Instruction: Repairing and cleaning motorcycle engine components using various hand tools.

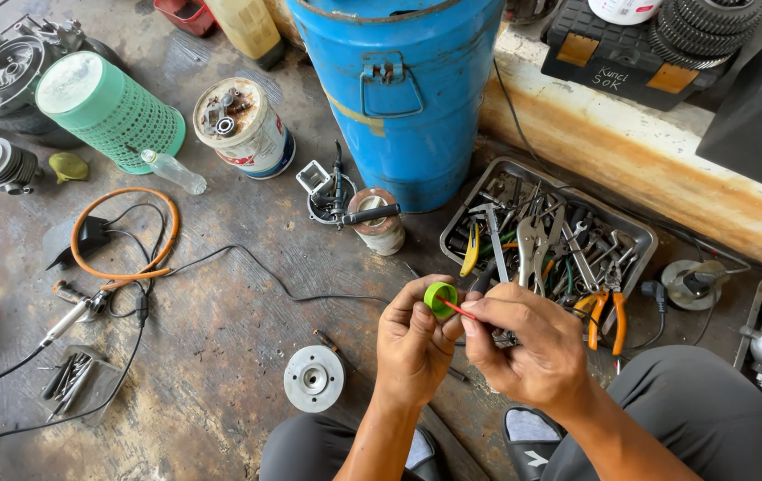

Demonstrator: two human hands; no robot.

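My left hand [412,343] pinches a small green plastic cap [440,297] between thumb and fingers, its hollow side turned up toward me. My right hand [525,343] holds a thin red straw or wire [457,309] whose tip reaches into the cap. A dark metal part shows under the right hand's fingers. Both hands are raised above my knees, over the stained concrete floor. A round grey metal disc [313,378] lies on the floor just left of my left wrist.
A metal tray [635,239] full of pliers and wrenches sits right of the hands. A big blue drum [399,89] stands behind. A green basket [109,109], a tin can [245,125], an orange hose [122,233], black cables and engine parts are scattered to the left.
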